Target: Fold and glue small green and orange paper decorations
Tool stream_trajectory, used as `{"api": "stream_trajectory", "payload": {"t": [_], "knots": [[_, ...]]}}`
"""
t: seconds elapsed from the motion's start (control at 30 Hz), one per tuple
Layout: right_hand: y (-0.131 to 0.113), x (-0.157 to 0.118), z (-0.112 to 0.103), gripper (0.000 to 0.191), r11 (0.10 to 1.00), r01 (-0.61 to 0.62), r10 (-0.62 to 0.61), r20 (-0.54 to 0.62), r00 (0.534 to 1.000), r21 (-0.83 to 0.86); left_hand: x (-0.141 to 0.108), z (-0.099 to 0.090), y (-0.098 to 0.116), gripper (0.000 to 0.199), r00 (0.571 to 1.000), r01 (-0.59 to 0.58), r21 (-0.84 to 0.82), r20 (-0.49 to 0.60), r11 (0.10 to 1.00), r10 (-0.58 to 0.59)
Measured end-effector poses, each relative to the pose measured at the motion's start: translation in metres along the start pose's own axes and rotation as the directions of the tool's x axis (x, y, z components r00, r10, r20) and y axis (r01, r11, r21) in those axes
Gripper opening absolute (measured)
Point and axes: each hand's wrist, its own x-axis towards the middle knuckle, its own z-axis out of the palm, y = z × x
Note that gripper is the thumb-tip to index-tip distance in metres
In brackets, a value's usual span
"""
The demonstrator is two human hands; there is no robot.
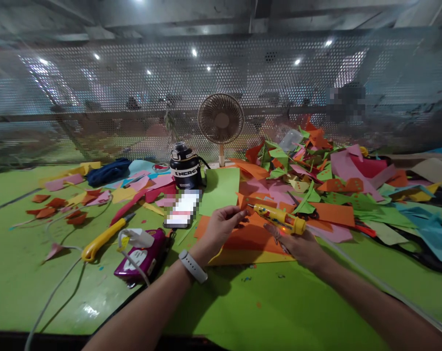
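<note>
A yellow glue gun with a small glowing orange light lies in my right hand, whose fingers are wrapped round it. Its dark nozzle points left toward my left hand. The fingers of my left hand are pressed together beside the nozzle, near the raised corner of a small orange piece; what they pinch is too small to make out. Beneath both hands lie orange sheets with a yellow sheet under them.
A phone, a black bottle and a fan stand or lie ahead. Paper scraps heap at the right. To the left are a yellow-handled tool, a purple power device and cables on the green table.
</note>
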Motion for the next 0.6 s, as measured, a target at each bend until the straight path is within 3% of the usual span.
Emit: {"api": "stream_trajectory", "payload": {"t": [0.13, 0.23, 0.33, 0.43, 0.6], "knots": [[-0.001, 0.001, -0.001, 0.036, 0.999, -0.026, 0.03, 0.096, 0.995, -0.037, 0.001, 0.0, 0.0, 0.017, 1.0, -0.023, 0.018, 0.0, 1.0, 0.023], [-0.005, 0.002, -0.002, 0.028, 0.997, -0.046, 0.053, 0.098, 0.994, -0.067, 0.001, 0.001, -0.001, 0.018, 1.0, -0.028, 0.026, -0.01, 0.999, 0.029], [-0.008, 0.004, -0.004, 0.043, 0.99, -0.062, 0.074, 0.093, 0.993, -0.125, 0.0, 0.001, -0.001, 0.023, 0.999, -0.033, 0.025, -0.008, 0.999, 0.033], [-0.011, 0.007, -0.005, 0.047, 0.984, -0.073, 0.088, 0.082, 0.993, -0.165, 0.0, 0.0, 0.0, 0.027, 0.999, -0.033, 0.022, -0.003, 0.999, 0.033], [-0.018, 0.011, -0.006, 0.032, 0.989, -0.149, 0.15, 0.097, 0.984, -0.015, 0.0, 0.0, -0.001, 0.024, 1.0, -0.03, 0.029, -0.002, 0.999, 0.03]]}}
